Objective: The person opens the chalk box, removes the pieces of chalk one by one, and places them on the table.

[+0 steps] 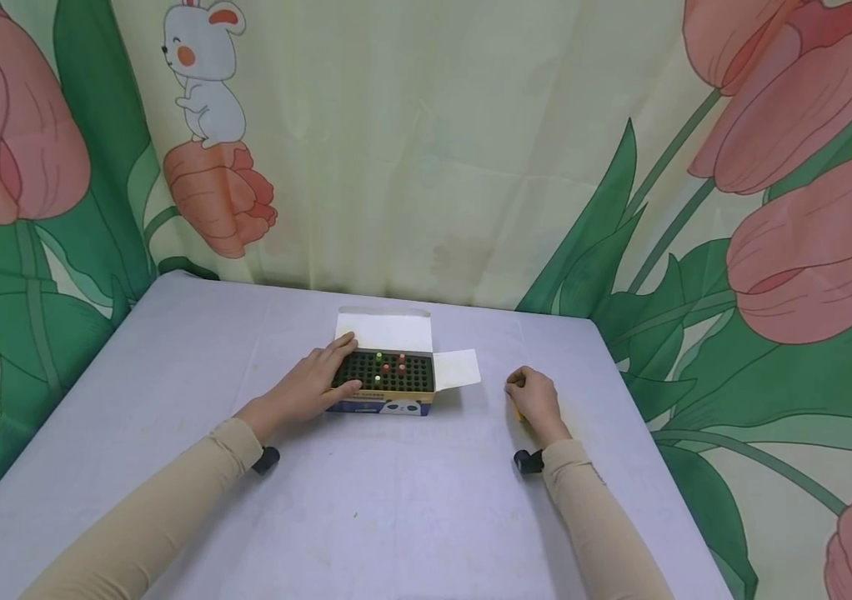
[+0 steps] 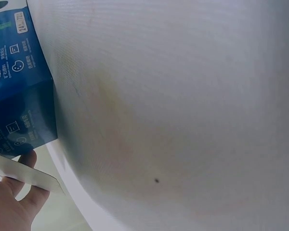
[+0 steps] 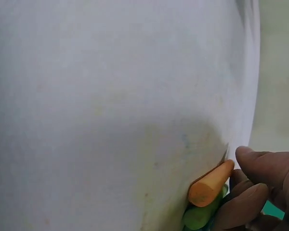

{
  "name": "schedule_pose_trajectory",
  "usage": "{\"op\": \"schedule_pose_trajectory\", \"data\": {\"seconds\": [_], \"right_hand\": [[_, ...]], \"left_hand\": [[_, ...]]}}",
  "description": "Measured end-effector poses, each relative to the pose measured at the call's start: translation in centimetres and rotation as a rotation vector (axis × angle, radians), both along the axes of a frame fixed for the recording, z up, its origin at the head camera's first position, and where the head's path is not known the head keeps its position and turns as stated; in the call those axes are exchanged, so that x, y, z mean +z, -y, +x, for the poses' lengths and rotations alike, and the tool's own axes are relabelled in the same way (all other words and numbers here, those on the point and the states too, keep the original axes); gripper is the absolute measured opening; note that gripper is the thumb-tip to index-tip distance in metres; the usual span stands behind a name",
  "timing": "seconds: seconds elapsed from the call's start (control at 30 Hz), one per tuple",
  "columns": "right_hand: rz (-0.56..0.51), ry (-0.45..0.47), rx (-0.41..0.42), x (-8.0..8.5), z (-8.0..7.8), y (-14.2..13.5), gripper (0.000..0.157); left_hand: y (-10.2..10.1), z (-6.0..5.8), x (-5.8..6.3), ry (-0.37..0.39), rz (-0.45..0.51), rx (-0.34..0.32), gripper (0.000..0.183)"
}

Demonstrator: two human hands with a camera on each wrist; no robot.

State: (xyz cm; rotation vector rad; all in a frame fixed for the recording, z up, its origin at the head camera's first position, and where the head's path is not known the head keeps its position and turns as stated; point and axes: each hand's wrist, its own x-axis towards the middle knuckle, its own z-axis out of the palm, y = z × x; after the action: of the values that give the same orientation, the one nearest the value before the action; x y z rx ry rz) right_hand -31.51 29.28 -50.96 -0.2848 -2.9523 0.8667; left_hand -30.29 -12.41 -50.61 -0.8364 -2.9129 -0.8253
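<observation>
Starting at the left, we see a beige sleeve (image 1: 163,508) leading to the left hand (image 1: 309,383), which rests with fingers and thumb spread wide over the near-left end of the box (image 1: 366,406). The thumb lies along the front rim and the fingers reach to the back corner, a span that seems meant to stop the light carton from sliding. From the left wrist, we find a pale flap (image 2: 29,173) across the fingers, perhaps pressed aside so that it does not cover the top; we cannot tell how firmly it is gripped. The box stands upright on the white table (image 1: 396,508), its lid (image 1: 384,330) raised at the back, leaving the dark grid (image 1: 420,379) of holes bare to reach. A few coloured ends show in that grid, among them a yellow-green end (image 1: 378,357) and a pale end (image 1: 378,379); we take the separate holes as a way to hold each one apart. The right flap (image 1: 458,368) juts outward, out of the way of the holes. Farther right, well apart from the box, the right hand (image 1: 536,398) is narrow, its curled fingers and thumb appearing to pinch an orange stick (image 3: 207,188) by its far end, with a green stick (image 3: 197,217) just beneath, beside the fingers; we cannot tell whether that one is gripped too.
</observation>
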Motion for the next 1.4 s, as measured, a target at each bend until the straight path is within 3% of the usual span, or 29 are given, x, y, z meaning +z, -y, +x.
{"op": "schedule_pose_trajectory", "data": {"seconds": [0.33, 0.6, 0.9, 1.17, 1.4], "right_hand": [[-0.011, -0.002, 0.005, 1.6, -0.1, 1.5, 0.019], [-0.077, -0.14, 0.042, 4.7, 0.6, 4.4, 0.017], [-0.072, -0.292, 0.098, 7.6, 1.2, 8.8, 0.013], [-0.038, -0.325, 0.21, 8.4, 1.6, 12.3, 0.012], [-0.008, -0.266, 0.347, 8.2, 2.2, 14.3, 0.02]], "left_hand": [[0.1, 0.1, 0.0, 0.003, 0.003, 0.003, 0.086], [-0.1, 0.0, -0.1, -0.007, 0.001, -0.002, 0.085], [-0.1, 0.1, 0.1, -0.006, -0.008, 0.003, 0.086], [0.0, 0.2, 0.1, 0.0, 0.0, -0.002, 0.085], [0.0, 0.2, 0.2, -0.002, -0.007, 0.002, 0.086]]}}
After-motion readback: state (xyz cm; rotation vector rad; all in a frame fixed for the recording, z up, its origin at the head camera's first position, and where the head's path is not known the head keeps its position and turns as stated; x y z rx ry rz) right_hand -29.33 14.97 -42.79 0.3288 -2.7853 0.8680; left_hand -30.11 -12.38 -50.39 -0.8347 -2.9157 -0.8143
